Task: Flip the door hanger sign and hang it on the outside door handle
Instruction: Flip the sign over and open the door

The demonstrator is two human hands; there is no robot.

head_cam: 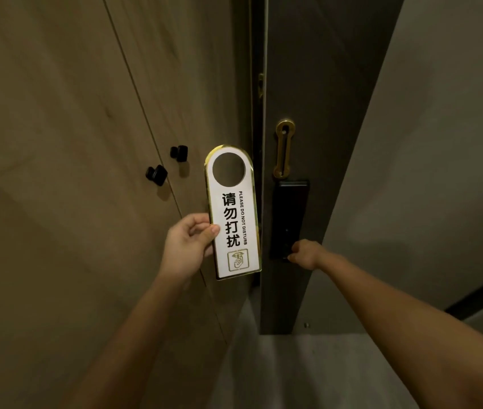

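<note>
Gold-rimmed white door hanger sign (232,214) held upright, "do not disturb" side showing.

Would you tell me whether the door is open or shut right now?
Open slightly: the door edge stands clear of the frame, and the right hand grips at its black lock plate.

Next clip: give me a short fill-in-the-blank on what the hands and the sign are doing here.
1. The door hanger sign is held by the ____ hand.
2. The English line on the sign reads "Please do not ____".
3. The right hand grips the handle at the bottom of the black ____.
4. The round hole sits at the sign's ____ end.

Missing words: left; disturb; lock plate; top
</note>
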